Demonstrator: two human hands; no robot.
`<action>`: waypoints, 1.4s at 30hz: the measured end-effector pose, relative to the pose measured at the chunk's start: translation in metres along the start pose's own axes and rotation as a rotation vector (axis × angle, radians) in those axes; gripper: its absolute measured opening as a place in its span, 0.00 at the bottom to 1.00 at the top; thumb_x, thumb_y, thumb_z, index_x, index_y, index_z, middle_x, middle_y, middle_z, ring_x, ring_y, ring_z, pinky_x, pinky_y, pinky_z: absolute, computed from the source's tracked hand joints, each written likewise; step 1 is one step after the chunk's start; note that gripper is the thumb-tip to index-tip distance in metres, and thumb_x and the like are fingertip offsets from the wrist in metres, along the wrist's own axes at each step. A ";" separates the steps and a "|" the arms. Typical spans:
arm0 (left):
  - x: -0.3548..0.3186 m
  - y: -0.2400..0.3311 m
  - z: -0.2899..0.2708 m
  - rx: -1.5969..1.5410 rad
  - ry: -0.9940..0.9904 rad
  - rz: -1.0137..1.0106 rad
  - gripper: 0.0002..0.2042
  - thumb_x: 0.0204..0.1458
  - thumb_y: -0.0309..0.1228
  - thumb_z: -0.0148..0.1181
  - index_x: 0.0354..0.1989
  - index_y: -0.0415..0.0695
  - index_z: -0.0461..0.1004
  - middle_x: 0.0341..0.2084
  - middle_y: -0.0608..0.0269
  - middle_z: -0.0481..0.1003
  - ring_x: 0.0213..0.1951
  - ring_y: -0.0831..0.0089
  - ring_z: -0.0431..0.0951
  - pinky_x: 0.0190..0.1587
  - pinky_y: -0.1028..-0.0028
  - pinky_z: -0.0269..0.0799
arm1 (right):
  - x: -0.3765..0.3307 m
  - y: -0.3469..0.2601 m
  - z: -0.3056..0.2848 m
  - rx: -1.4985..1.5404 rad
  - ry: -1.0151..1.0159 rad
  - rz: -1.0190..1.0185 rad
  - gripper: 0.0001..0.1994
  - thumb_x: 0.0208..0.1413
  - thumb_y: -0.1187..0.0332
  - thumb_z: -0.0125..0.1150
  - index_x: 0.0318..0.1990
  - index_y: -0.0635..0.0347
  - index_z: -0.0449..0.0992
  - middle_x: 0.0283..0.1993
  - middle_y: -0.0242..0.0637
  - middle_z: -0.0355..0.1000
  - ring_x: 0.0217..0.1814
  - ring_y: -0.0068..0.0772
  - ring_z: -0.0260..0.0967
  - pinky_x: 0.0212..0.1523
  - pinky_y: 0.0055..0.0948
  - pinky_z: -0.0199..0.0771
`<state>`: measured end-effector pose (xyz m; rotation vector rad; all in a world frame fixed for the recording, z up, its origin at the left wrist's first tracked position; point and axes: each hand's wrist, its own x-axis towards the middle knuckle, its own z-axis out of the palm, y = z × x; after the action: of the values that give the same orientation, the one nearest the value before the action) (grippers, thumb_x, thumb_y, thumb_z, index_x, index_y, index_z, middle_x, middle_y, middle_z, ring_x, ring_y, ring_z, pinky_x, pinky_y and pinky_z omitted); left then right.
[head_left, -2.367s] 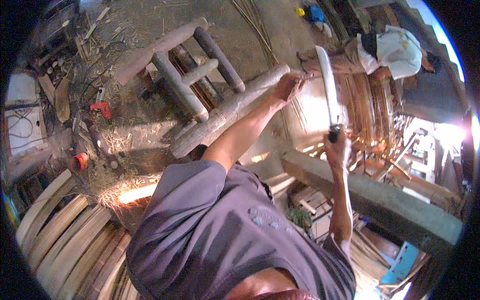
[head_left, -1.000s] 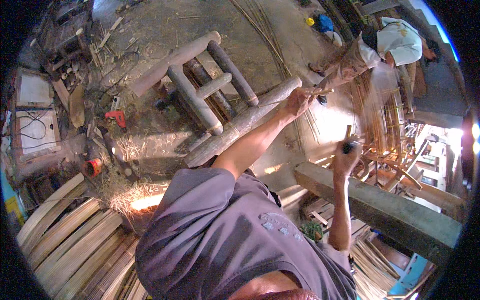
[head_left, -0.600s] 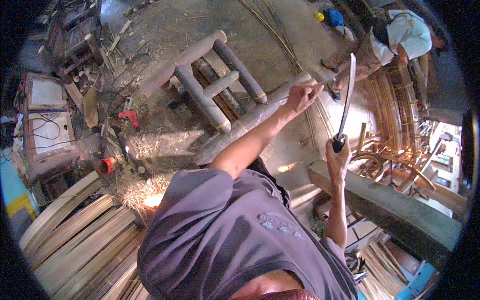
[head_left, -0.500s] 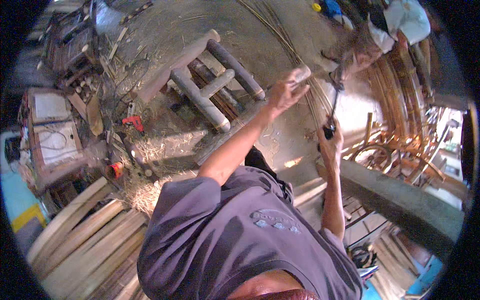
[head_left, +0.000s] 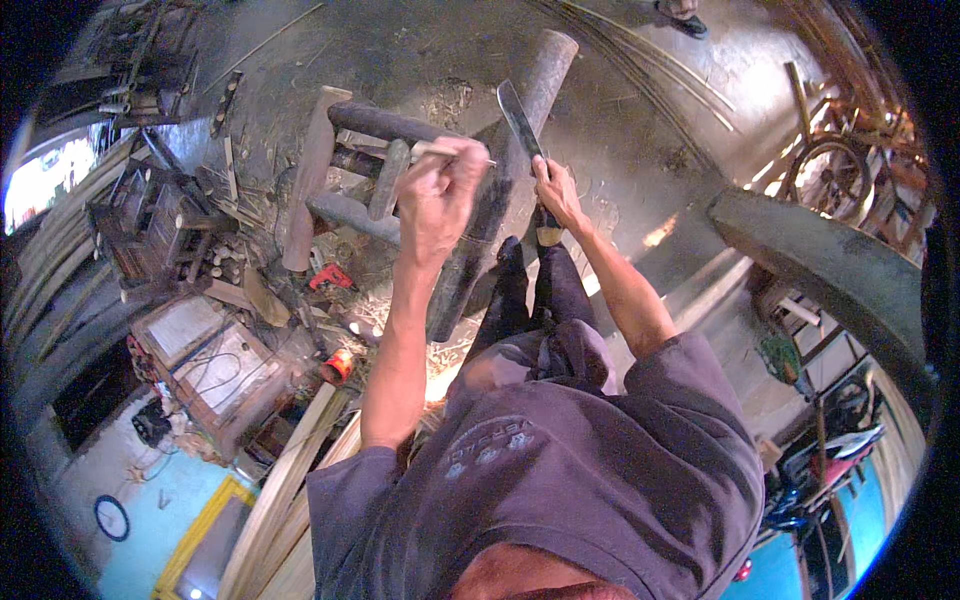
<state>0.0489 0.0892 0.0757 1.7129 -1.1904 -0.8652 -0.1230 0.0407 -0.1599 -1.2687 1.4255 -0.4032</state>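
Note:
My right hand (head_left: 560,195) is wrapped round the handle of a machete (head_left: 519,122). Its long dark blade points up and to the left, over a thick round log (head_left: 548,75) on the floor. My left hand (head_left: 437,205), somewhat blurred, is closed on a short pale stick (head_left: 435,150), left of the blade and apart from it. Beneath and beyond my left hand lies a wooden frame (head_left: 308,225) of round poles joined by crosspieces. My left hand hides part of it.
A red power tool (head_left: 331,277) and an orange-red can (head_left: 338,366) lie left among shavings. Long thin strips (head_left: 650,95) stretch over the floor at the far right. A concrete ledge (head_left: 800,240) juts in from the right. Another person's foot (head_left: 685,20) shows at the top.
My view and body have turned to the right. My left hand has drawn back from the long strips, and the machete blade now shows plainly, tilted over the log.

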 end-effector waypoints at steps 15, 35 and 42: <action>-0.015 -0.010 0.002 -0.282 0.128 0.044 0.18 0.66 0.39 0.46 0.34 0.34 0.70 0.38 0.54 0.76 0.47 0.62 0.78 0.51 0.66 0.75 | -0.014 -0.003 0.025 -0.381 -0.014 -0.144 0.20 0.63 0.50 0.49 0.35 0.59 0.75 0.30 0.57 0.75 0.35 0.66 0.73 0.35 0.56 0.73; -0.066 -0.075 -0.057 -0.550 0.295 0.057 0.16 0.65 0.42 0.48 0.34 0.40 0.66 0.37 0.50 0.76 0.48 0.54 0.76 0.56 0.52 0.72 | -0.036 0.018 0.004 -0.163 -0.088 -0.025 0.19 0.64 0.51 0.49 0.41 0.59 0.77 0.33 0.57 0.74 0.39 0.59 0.75 0.37 0.47 0.71; -0.015 -0.023 -0.013 -0.009 0.124 0.166 0.16 0.66 0.36 0.47 0.36 0.38 0.77 0.37 0.57 0.78 0.42 0.67 0.77 0.48 0.71 0.71 | -0.148 0.037 -0.078 -0.563 -0.051 -0.378 0.32 0.49 0.67 0.61 0.66 0.47 0.65 0.35 0.52 0.76 0.32 0.50 0.76 0.37 0.45 0.76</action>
<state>0.0638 0.1106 0.0606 1.6105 -1.2238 -0.6541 -0.2388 0.1481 -0.0924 -2.0048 1.2961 -0.2179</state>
